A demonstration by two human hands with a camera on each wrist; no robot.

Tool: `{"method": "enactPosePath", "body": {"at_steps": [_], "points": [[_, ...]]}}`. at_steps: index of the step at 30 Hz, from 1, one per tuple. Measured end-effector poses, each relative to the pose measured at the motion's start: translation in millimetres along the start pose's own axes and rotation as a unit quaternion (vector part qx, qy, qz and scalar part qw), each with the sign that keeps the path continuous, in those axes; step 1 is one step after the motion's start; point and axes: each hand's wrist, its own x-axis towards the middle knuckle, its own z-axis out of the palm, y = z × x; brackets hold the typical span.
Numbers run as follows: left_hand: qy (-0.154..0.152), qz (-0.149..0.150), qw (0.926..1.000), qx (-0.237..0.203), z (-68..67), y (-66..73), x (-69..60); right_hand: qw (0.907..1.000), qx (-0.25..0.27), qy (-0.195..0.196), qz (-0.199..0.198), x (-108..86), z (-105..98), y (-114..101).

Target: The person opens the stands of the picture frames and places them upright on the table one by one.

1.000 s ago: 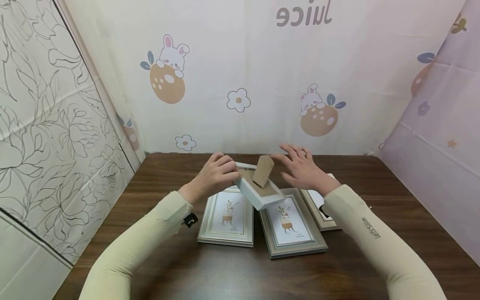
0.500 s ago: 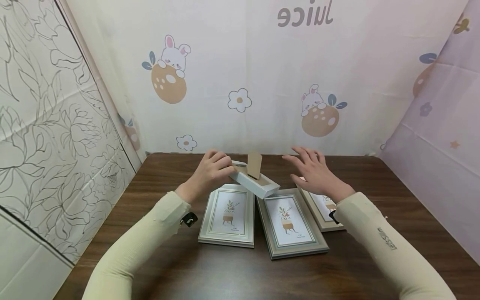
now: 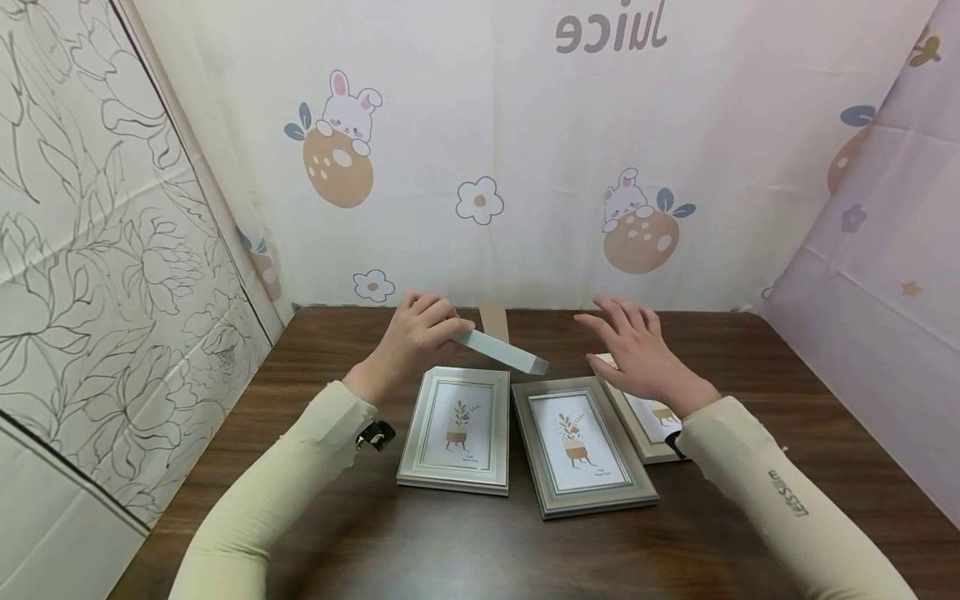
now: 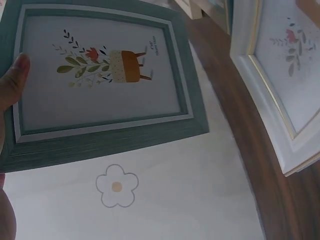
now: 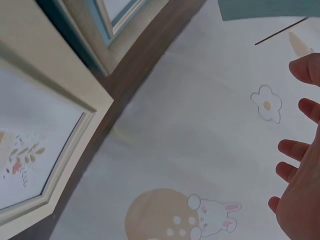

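My left hand (image 3: 415, 337) grips a green-edged picture frame (image 3: 501, 350) by its left end, above the table. The thumb (image 4: 17, 75) lies on its front in the left wrist view, where a plant print shows. Seen from the head, this frame is almost edge-on, and its brown easel stand (image 3: 494, 322) sticks up behind. To the right, my right hand (image 3: 639, 358) hovers with fingers spread, holding nothing, apart from that frame. Below it lies a cream frame (image 3: 651, 451), partly hidden by the hand and wrist.
A pale silvery frame (image 3: 415, 468) lies face up at the left on the dark wooden table (image 3: 420, 550). A grey-beige frame (image 3: 633, 492) lies slanted beside it. Behind the table hangs a printed curtain (image 3: 480, 108).
The green-edged frame has tilted until its back turned out of sight, and shifted slightly left with my left hand. My right hand has drawn away from the easel stand to the right.
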Motion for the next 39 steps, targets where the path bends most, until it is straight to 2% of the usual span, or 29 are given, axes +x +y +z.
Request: {"method": "enactPosePath", "body": {"at_steps": [5, 10, 15, 21, 32, 39], "points": [[-0.005, -0.03, 0.9993, -0.022, -4.4, 0.1, 6.1, 0.9995, 0.005, 0.024, -0.022, 0.5, 4.6, -8.3], [-0.012, -0.055, 0.9977, -0.038, -8.8, 0.1, 15.2, 0.996, 0.017, 0.066, -0.059, 2.1, 9.8, -19.7], [-0.017, -0.067, 0.9963, -0.052, -11.1, -1.2, 23.8, 0.9912, 0.025, 0.09, -0.094, 6.0, 14.4, -32.6], [-0.026, -0.07, 0.9955, -0.057, -12.1, -1.6, 29.9, 0.9863, 0.011, 0.111, -0.122, 11.0, 17.6, -42.9], [-0.027, -0.079, 0.9957, -0.041, -13.5, -1.4, 34.2, 0.9799, 0.004, 0.16, -0.119, 19.2, 25.8, -50.7], [-0.014, -0.092, 0.9956, -0.009, -11.0, -5.3, 35.2, 0.9814, 0.025, 0.165, -0.094, 28.3, 28.4, -53.1]]}}
